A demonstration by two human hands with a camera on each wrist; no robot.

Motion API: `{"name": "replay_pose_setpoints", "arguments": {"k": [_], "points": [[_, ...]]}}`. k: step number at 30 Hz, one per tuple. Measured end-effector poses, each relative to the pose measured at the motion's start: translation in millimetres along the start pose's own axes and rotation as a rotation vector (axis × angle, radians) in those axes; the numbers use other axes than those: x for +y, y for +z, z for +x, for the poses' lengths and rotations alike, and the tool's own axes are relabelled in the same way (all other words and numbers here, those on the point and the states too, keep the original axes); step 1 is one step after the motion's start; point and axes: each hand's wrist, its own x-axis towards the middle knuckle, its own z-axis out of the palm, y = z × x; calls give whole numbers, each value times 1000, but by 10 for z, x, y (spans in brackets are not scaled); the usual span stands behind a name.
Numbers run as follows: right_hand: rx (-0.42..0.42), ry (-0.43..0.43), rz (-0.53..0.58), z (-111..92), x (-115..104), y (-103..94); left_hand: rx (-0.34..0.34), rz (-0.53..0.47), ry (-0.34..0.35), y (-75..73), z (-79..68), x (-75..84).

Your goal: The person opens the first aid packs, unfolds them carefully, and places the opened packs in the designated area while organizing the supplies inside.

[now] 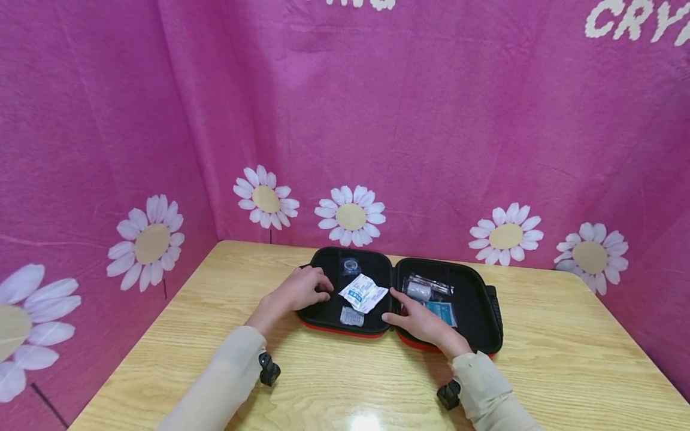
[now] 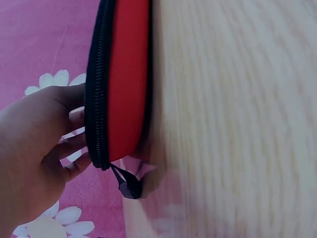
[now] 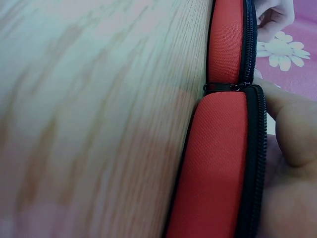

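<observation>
A black-lined zip case (image 1: 477, 317) with a red shell lies unfolded on the table. Its left half holds a white printed packet (image 1: 363, 294), a small clear packet with a round item (image 1: 351, 266) and a pale packet (image 1: 352, 316). Over the left rim, my left hand (image 1: 304, 288) hangs with loosely bent fingers and nothing in them. My right hand (image 1: 420, 317) reaches over the middle by the hinge, fingers extended and thumb apart, near the white packet. In the left wrist view, the red shell (image 2: 129, 79) hides some fingertips; the right wrist view shows the hinge side.
The case's right half has a white roll (image 1: 418, 291), a blue packet (image 1: 442, 312) and clear-wrapped items (image 1: 433, 283). A zipper pull (image 2: 130, 186) dangles at the left corner. Behind the wooden table (image 1: 334, 377) hangs a pink flowered cloth (image 1: 431, 149).
</observation>
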Motion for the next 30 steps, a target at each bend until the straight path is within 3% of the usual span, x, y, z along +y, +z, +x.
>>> {"name": "replay_pose_setpoints", "arguments": {"k": [5,18,30], "points": [[6,0,-3,4,10,-8,41,-41,23,-40,34,46],[5,-19,-16,19,6,-1,27,-84,66,-11,162,221],[0,-15,-7,-7,-13,-3,-70,-55,56,113,211,230]]}}
